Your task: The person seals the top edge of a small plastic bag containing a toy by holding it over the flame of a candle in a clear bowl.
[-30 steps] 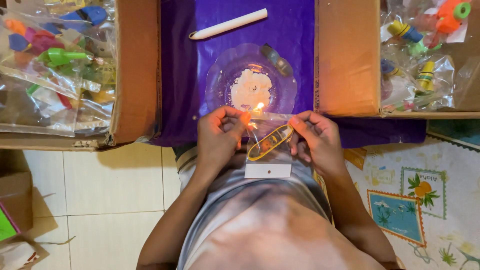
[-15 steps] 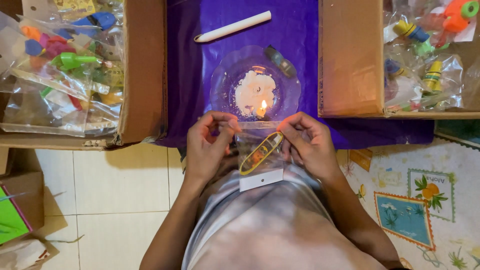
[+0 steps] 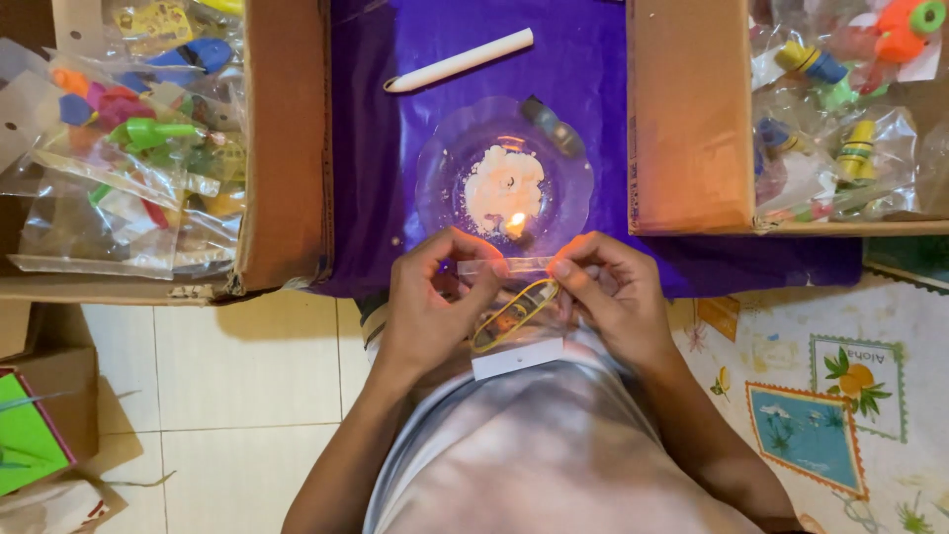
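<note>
1. At the far left edge, low in the frame, a green-topped box (image 3: 25,435) sits on the pale tiled floor (image 3: 247,376).
2. In the upper left, an open cardboard box (image 3: 287,148) holds clear bags of colourful plastic toys (image 3: 138,138).
3. A purple cloth (image 3: 376,178) covers the table in the upper middle; a white candle stick (image 3: 460,59) lies on it near the top edge.
4. Below that stick, a clear plastic plate (image 3: 440,178) carries a lump of white wax (image 3: 502,183) with a small flame (image 3: 515,225) burning at its lower edge.
5. The left hand (image 3: 430,307), in the centre of the frame, pinches the left end of a small clear plastic bag (image 3: 509,314) along its top edge, fingers closed on it.
6. The bag hangs between the two hands, just below the flame, with its top strip close to it; whether it touches the flame cannot be told. Inside is a yellow toy, and a white card strip (image 3: 517,357) sits at the bag's lower end.
7. The right hand (image 3: 613,297) clamps the right end of the same top edge.
8. In the upper right, a second cardboard box (image 3: 692,119) holds more bagged toys (image 3: 840,109).
9. In the lower right, a printed mat (image 3: 840,396) with fruit pictures lies on the floor.
</note>
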